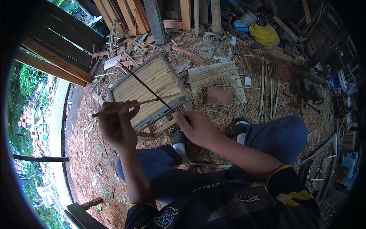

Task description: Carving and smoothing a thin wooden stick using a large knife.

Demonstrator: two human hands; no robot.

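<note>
My left hand (119, 124) is closed in a pinch around a thin, pale strip (146, 102), which looks like wood or bamboo and reaches out to the right. At the centre, my right hand (196, 128) grips the near end of a long, thin dark stick (143, 83) between thumb and fingers. That stick slants away to the upper left and crosses the pale strip in front of both hands; whether they touch I cannot tell. Below them, a grey-framed wooden panel (158, 74) filled with pale slats lies tilted just ahead of my feet.
Right of the panel, a bundle of thin strips (213, 74) lies by a reddish square board (219, 95). More strips (269, 87) lie farther right. Shavings cover the ground. Planks (131, 17) lean at the back, near a yellow cloth (264, 35). A dark slatted partition (65, 45) stands left.
</note>
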